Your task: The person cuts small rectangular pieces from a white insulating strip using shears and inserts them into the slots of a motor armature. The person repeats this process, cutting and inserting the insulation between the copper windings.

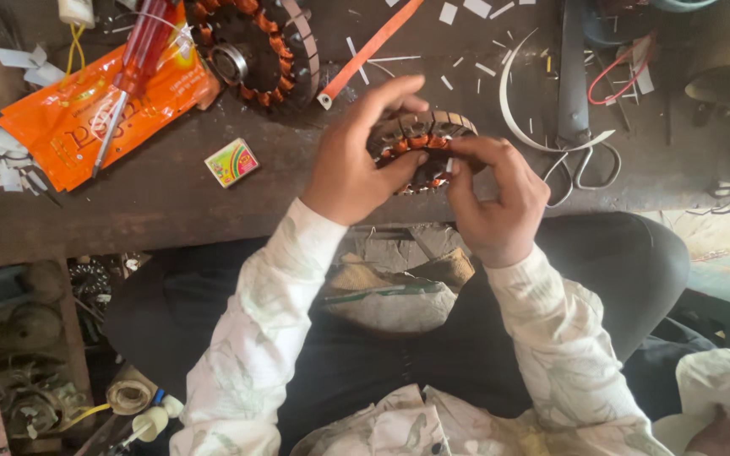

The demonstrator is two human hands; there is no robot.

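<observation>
Wound stator (420, 150) held over desk (171, 203) near edge; left hand (350, 165) and right hand (496, 198) closed on its rim. Probably heavy, rigid; copper windings delicate: grip the steel rim.
</observation>
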